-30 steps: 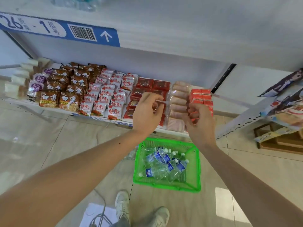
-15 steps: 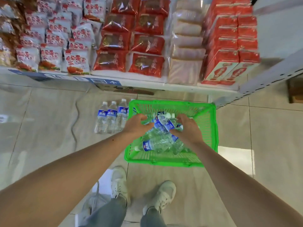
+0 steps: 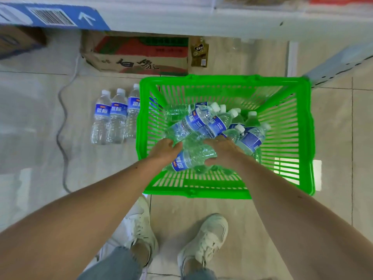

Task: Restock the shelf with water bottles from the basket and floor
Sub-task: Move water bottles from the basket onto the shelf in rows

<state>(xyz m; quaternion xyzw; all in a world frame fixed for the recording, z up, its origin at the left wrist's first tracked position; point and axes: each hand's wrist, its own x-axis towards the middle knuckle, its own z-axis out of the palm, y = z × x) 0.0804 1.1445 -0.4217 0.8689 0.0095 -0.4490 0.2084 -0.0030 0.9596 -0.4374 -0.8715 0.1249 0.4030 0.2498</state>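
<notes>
A green plastic basket (image 3: 226, 194) stands on the floor in front of my feet, with several blue-labelled water bottles (image 3: 196, 123) piled in it. Both my hands are inside it. My left hand (image 3: 164, 150) curls its fingers over a bottle lying across the near part of the pile (image 3: 186, 161). My right hand (image 3: 223, 150) grips the same bottle's clear end from the other side. Three more bottles (image 3: 116, 116) stand upright on the floor just left of the basket. The white shelf edge (image 3: 191, 19) runs along the top of the view.
Under the shelf lies a cardboard box (image 3: 137, 57) behind the basket. A grey cable (image 3: 61, 118) snakes over the tiles at the left. My two white shoes (image 3: 141, 227) stand just short of the basket. A shelf upright (image 3: 339, 61) slants at the right.
My hands dropped from the snack shelf into the basket and now close round a bottle in the near part of the pile. The view tilted down and moved closer.
</notes>
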